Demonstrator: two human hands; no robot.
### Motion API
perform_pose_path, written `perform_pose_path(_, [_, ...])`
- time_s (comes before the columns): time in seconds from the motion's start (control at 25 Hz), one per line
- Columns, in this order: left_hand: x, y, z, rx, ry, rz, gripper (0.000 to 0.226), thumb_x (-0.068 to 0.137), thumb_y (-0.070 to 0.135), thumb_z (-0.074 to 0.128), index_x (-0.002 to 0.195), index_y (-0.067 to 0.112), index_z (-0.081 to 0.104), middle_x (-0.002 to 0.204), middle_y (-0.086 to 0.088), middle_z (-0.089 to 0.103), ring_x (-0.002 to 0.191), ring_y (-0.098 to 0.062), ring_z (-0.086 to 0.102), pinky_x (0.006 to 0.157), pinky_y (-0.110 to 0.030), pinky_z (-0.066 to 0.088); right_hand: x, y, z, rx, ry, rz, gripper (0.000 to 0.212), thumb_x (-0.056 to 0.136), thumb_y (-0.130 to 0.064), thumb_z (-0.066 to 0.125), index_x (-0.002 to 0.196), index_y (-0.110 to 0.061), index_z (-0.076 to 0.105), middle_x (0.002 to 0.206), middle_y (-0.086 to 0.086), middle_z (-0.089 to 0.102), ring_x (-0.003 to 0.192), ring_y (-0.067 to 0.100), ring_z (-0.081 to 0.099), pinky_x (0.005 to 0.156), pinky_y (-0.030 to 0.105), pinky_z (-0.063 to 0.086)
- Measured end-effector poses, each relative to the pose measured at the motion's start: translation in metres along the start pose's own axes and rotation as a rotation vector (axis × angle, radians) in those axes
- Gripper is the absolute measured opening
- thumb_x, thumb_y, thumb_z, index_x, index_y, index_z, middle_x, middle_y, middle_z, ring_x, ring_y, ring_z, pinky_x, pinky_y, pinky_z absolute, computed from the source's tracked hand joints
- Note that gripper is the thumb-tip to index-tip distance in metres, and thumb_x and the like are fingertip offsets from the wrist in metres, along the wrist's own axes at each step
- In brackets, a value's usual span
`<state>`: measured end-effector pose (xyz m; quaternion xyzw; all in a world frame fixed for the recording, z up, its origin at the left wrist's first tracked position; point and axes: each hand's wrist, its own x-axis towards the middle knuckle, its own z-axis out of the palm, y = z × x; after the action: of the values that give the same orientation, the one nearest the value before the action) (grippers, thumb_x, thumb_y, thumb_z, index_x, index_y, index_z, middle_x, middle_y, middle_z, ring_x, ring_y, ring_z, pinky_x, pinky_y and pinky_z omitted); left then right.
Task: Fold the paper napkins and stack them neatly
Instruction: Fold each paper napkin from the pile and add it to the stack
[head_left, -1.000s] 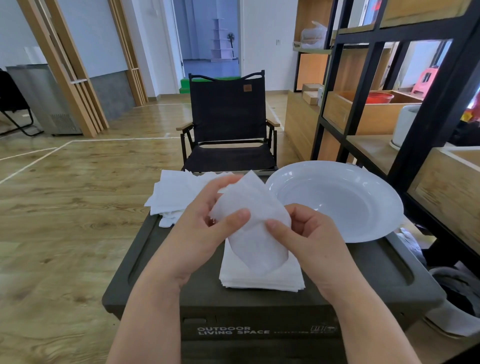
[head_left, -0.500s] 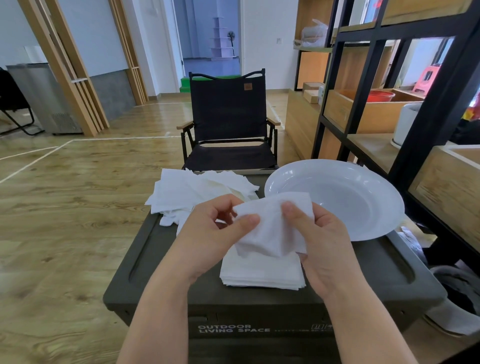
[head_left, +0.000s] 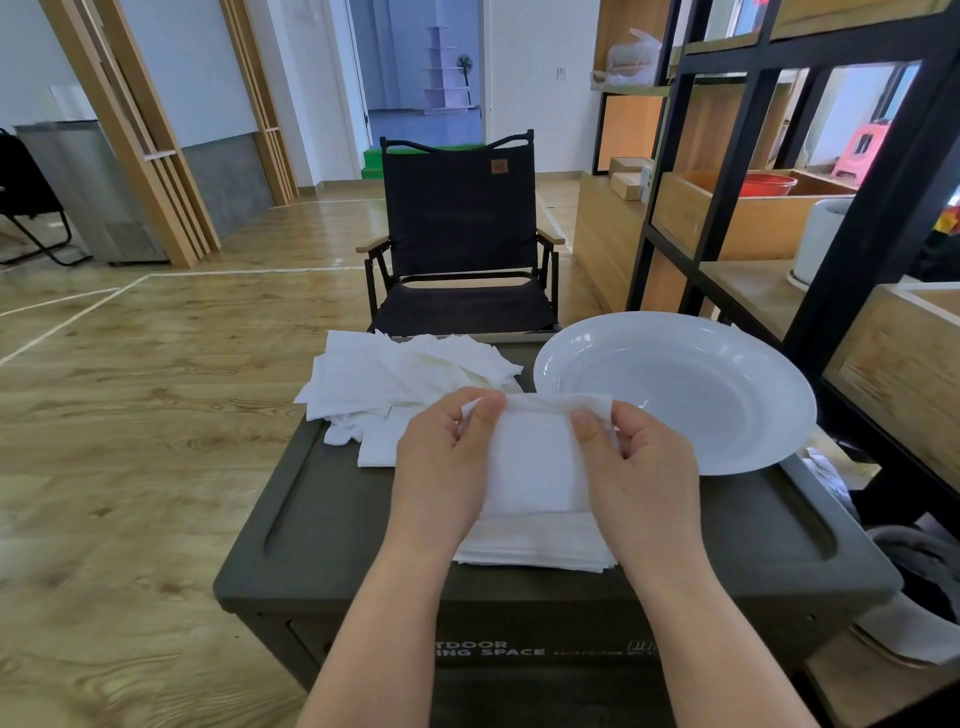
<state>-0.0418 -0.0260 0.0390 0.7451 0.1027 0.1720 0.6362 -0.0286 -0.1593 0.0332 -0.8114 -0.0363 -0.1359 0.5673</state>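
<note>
Head view, looking down at a dark green box used as a work surface. Both hands hold one white napkin above the box, close over the stack of folded napkins that lies near the front edge of the lid. The left hand pinches the napkin's upper left corner between thumb and curled fingers; the right hand pinches the upper right corner in the same way, thumb on the near face. The napkin hangs flat between them as a rough square, its top edge level (whether its lower edge touches the stack cannot be told). The stack is squared, with its layered edges showing along the front.

Behind and to the left, a loose pile of unfolded napkins lies on the far left part of the lid, some sheets overhanging the edge. A white plate sits on the far right part of the lid, its rim reaching past the box's right side, just beside the right hand but apart from it. A black folding chair stands on the wood floor beyond the box. A black-framed shelf with wooden bins fills the right side.
</note>
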Motion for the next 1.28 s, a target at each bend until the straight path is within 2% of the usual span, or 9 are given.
perform_pose_path(0.2, [0.006,-0.018,-0.011,0.227,-0.169,-0.201,0.016,0.091,0.031,0.06,0.09,0.017,0.067,0.085,0.006,0.07,0.079,-0.013,0.064,0.069,-0.027,0.05,-0.002,0.008,0.003,-0.41,-0.022,-0.001,0.026,0.095,-0.034,0.048,0.074,-0.02,0.043,0.07,-0.007,0.047,0.058,0.001,0.04,0.053,0.009,0.026])
perform_pose_path(0.28, [0.009,-0.027,-0.014,0.305,-0.181,-0.221,0.026,0.093,0.026,0.056,0.074,0.008,0.052,0.068,0.0,0.053,0.059,-0.017,0.047,0.057,-0.03,0.037,-0.003,0.01,0.004,-0.469,-0.047,0.023,0.038,0.094,-0.034,0.05,0.061,-0.02,0.037,0.058,-0.006,0.039,0.051,0.007,0.036,0.048,0.016,0.024])
perform_pose_path(0.4, [0.01,-0.031,-0.013,0.468,-0.118,-0.164,0.03,0.096,0.024,0.048,0.071,0.009,0.041,0.065,-0.002,0.033,0.055,-0.017,0.028,0.05,-0.028,0.024,-0.004,0.012,0.006,-0.515,-0.057,0.069,0.04,0.093,-0.037,0.05,0.059,-0.023,0.033,0.055,-0.005,0.036,0.049,0.008,0.035,0.046,0.018,0.024])
perform_pose_path(0.56, [0.009,-0.031,-0.011,0.567,-0.106,-0.178,0.023,0.096,0.033,0.047,0.079,0.019,0.043,0.07,0.006,0.041,0.053,-0.013,0.047,0.055,-0.031,0.05,-0.004,0.017,0.007,-0.552,-0.062,0.111,0.036,0.092,-0.039,0.05,0.063,-0.021,0.039,0.057,-0.006,0.041,0.05,0.008,0.039,0.046,0.02,0.027])
perform_pose_path(0.84, [0.008,-0.032,-0.012,0.863,-0.152,-0.305,0.033,0.095,0.044,0.044,0.089,0.013,0.055,0.067,0.002,0.054,0.056,-0.017,0.056,0.054,-0.027,0.038,-0.006,0.024,0.012,-0.653,-0.084,0.153,0.028,0.091,-0.042,0.051,0.074,-0.02,0.048,0.062,-0.007,0.048,0.053,0.005,0.044,0.046,0.018,0.027])
perform_pose_path(0.96, [0.012,-0.038,-0.02,0.995,-0.086,-0.306,0.043,0.09,0.054,0.048,0.074,0.015,0.055,0.061,0.002,0.048,0.055,-0.014,0.047,0.053,-0.028,0.035,-0.007,0.024,0.014,-0.683,-0.08,0.164,0.027,0.091,-0.045,0.05,0.09,-0.018,0.053,0.07,-0.006,0.055,0.058,0.006,0.05,0.048,0.02,0.033])
perform_pose_path(1.08, [0.018,-0.041,-0.036,0.986,0.087,-0.111,0.029,0.086,0.045,0.061,0.101,0.022,0.052,0.092,0.001,0.06,0.082,-0.017,0.055,0.065,-0.026,0.039,-0.007,0.022,0.013,-0.676,-0.076,0.15,0.025,0.091,-0.043,0.051,0.093,-0.017,0.051,0.071,-0.006,0.053,0.056,0.004,0.044,0.045,0.018,0.028])
perform_pose_path(1.16, [0.026,-0.049,-0.044,0.96,0.041,-0.028,0.04,0.085,0.041,0.063,0.121,0.03,0.049,0.119,0.0,0.053,0.11,-0.022,0.047,0.082,-0.029,0.039,-0.007,0.022,0.012,-0.671,-0.089,0.144,0.024,0.091,-0.042,0.051,0.09,-0.018,0.05,0.069,-0.007,0.051,0.055,0.003,0.043,0.045,0.017,0.027])
perform_pose_path(1.28, [0.032,-0.055,-0.049,1.023,0.047,0.035,0.033,0.087,0.047,0.059,0.117,0.035,0.058,0.124,0.007,0.053,0.118,-0.023,0.04,0.093,-0.033,0.034,-0.006,0.022,0.011,-0.662,-0.134,0.138,0.023,0.091,-0.042,0.052,0.086,-0.02,0.047,0.066,-0.008,0.048,0.055,0.004,0.043,0.046,0.018,0.028])
